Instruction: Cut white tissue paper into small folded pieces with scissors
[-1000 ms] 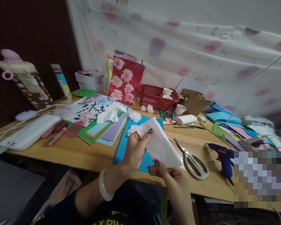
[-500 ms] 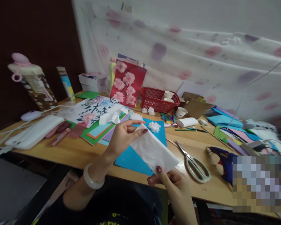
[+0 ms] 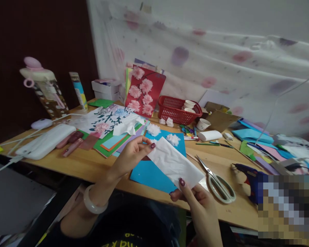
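A folded white tissue is stretched between my hands above the blue paper sheet. My left hand pinches its upper left corner between thumb and fingers. Down at the lower right end, my right hand grips it with the thumb on top and the fingers underneath. White tissue flowers lie on the far part of the blue sheet, close behind the tissue. Scissors with pale handles rest on the table just right of my right hand, blades partly apart.
A blue glue gun lies at the right, beside a blurred-out patch. Behind stand a red basket with paper cups, a paper cup and a red flower card. Coloured papers, a white power bank and cables spread to the left.
The view has shifted slightly, so the table things appear farther right. Both hands still hold the tissue; its surface now looks more wrinkled and its upper left end shows wider.
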### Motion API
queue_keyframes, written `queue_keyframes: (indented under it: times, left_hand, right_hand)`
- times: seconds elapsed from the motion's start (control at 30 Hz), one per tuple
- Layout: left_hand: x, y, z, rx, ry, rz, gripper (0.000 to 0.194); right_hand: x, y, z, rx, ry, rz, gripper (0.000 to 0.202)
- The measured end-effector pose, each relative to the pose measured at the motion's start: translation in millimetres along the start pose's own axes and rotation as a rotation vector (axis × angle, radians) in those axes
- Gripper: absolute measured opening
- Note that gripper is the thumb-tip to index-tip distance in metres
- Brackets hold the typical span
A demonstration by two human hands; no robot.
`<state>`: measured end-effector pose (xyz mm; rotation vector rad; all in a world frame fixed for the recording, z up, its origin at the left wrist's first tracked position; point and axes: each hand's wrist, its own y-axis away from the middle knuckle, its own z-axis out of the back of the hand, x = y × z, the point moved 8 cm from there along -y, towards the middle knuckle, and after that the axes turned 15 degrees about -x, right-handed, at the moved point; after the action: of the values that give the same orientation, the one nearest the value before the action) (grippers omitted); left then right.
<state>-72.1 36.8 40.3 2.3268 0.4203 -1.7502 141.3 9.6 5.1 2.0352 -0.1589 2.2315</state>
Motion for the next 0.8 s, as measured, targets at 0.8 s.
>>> queue_keyframes:
  times: [0.8]
  left_hand:
    - [-6,-1,3.8,0.002,-0.254,-0.258,0.007]
  right_hand:
    - [-3,-7,-1,0.117,-0.001,-0.004,0.039]
